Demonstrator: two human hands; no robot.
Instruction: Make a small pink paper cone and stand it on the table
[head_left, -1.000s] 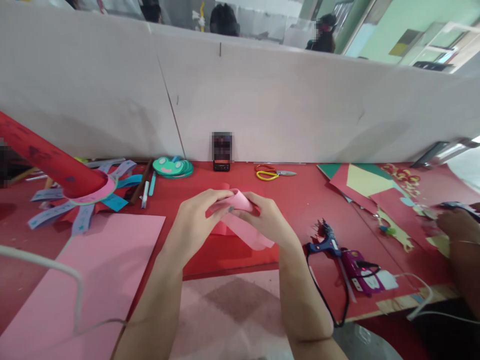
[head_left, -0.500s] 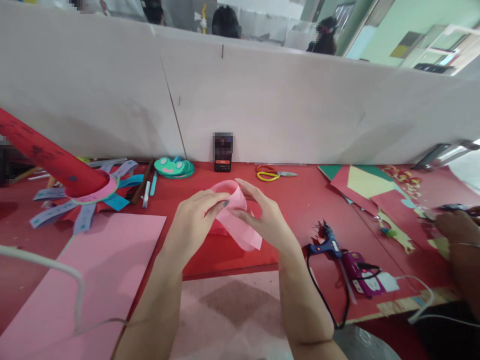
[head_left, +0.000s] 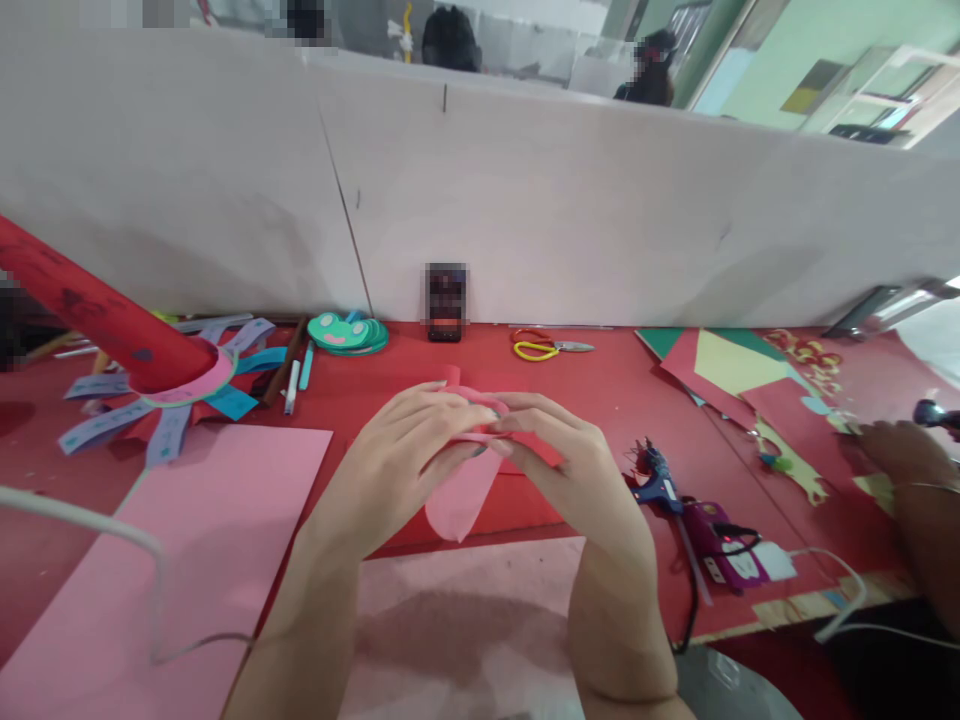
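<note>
A curled piece of pink paper (head_left: pixel 463 492) is held between my two hands above the red table. My left hand (head_left: pixel 409 440) pinches its upper left edge, thumb below and fingers on top. From the other side, my right hand (head_left: pixel 562 450) grips the same edge with thumb and fingertips, close to the left fingertips. The paper's rounded lower end hangs down toward me. Beneath it lies red paper (head_left: pixel 517 510), partly covered by my hands.
A glue gun (head_left: pixel 656 485) and purple extension socket (head_left: pixel 724 545) with cords sit at right. Yellow-red scissors (head_left: pixel 551 346) and a phone (head_left: pixel 445 305) are at the back. Pink sheet (head_left: pixel 247 510), red tube (head_left: pixel 112 305) at left. Another person's hand (head_left: pixel 904 450) works at far right.
Both hands have come down slightly and closer together. The pink paper has turned, so its loop is seen edge-on and its end points toward me. The other person's hand shifted a little.
</note>
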